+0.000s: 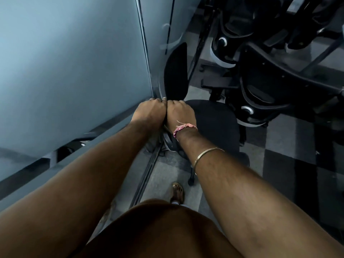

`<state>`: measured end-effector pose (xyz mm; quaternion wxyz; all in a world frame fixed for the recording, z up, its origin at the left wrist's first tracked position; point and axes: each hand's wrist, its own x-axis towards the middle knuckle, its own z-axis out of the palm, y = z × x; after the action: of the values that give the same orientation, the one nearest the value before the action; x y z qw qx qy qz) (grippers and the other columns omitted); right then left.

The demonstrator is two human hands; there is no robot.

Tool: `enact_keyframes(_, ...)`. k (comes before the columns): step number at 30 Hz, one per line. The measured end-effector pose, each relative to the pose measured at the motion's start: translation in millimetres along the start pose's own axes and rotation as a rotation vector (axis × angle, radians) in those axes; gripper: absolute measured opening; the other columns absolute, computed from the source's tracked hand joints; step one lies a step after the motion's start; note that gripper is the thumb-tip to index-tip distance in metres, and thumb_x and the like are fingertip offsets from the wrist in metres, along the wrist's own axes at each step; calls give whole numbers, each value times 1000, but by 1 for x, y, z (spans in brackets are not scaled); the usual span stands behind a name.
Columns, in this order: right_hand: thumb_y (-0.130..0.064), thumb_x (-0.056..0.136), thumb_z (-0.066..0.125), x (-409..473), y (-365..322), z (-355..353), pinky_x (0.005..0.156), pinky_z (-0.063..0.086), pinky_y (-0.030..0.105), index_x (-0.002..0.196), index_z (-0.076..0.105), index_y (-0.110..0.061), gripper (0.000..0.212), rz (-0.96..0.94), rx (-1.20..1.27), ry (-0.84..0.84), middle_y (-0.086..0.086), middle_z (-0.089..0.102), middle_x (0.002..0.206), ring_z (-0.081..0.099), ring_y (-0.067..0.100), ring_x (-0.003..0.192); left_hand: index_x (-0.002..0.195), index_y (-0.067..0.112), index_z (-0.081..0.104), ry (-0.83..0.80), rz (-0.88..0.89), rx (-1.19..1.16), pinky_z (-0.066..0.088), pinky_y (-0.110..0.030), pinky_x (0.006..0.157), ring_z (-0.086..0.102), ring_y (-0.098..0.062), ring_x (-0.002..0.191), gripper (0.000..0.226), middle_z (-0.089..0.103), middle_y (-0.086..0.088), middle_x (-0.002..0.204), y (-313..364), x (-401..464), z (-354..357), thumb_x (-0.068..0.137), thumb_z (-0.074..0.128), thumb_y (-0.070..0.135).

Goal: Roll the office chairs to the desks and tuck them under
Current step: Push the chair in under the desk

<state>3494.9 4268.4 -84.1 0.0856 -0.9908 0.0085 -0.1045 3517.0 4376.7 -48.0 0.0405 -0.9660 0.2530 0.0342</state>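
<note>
My brown top (149,233) fills the bottom of the view, and both my bare forearms reach forward from it. Below, one sandalled foot (177,192) stands on the grey carpet floor (167,172), just right of a dark floor track (147,174).

My left hand (149,112) and right hand (180,113) sit knuckle to knuckle, touching each other, fingers curled down over something at the edge of the frosted glass partition (74,71). What exactly they grip is hidden under the knuckles; it appears to be the top edge of the black office chair (214,123) by the glass, but I cannot tell for sure. My right wrist carries a pink thread band (183,128), and a thin gold bangle (206,155) sits further up that forearm.

The office chair is right under my hands, close against the partition: its black seat spreads out to the right of my right hand, a black curved panel (176,71) rises beyond my knuckles, and a castor (190,182) shows near the floor.

Behind it, upper right, more black chairs (270,71) with white trim are packed together in a tangle, some tilted. The carpet on the right is checkered in grey and dark squares.
</note>
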Motion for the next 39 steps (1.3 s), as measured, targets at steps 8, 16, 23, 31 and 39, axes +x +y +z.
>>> enact_keyframes(8,-11,85,62,9,-2,7,56,46,32,86,66,-13,4,36,-42,5,4,70,80,66,25,76,152,5,41,-2,71,35,53,-42,91,62,-30,119,53,65,-11,131,-11,14,4,102,54,18)
enact_keyframes(16,-18,88,62,-42,-2,-8,64,48,33,94,66,-17,8,162,-44,-44,2,72,89,65,24,87,121,11,62,65,212,43,56,-44,90,68,-28,103,24,71,-8,114,9,-27,-2,100,51,15)
enact_keyframes(23,-14,94,51,-112,24,-34,72,50,36,100,64,-14,15,255,-106,-13,5,71,99,62,26,99,115,15,65,99,390,26,55,-39,77,69,-26,99,22,71,-4,110,61,-68,-3,96,56,20)
enact_keyframes(31,-9,93,49,-151,53,-49,87,47,34,107,63,-11,20,322,-148,34,7,67,108,57,26,107,114,17,66,81,468,-59,55,-42,80,65,-25,99,28,68,-2,108,105,-85,-8,88,66,27)
enact_keyframes(39,-10,91,53,-131,67,-41,87,49,34,106,62,-11,18,301,-69,13,6,67,108,56,26,106,121,11,63,130,461,-16,53,-37,84,61,-23,104,33,65,-6,112,108,-64,-5,92,66,26)
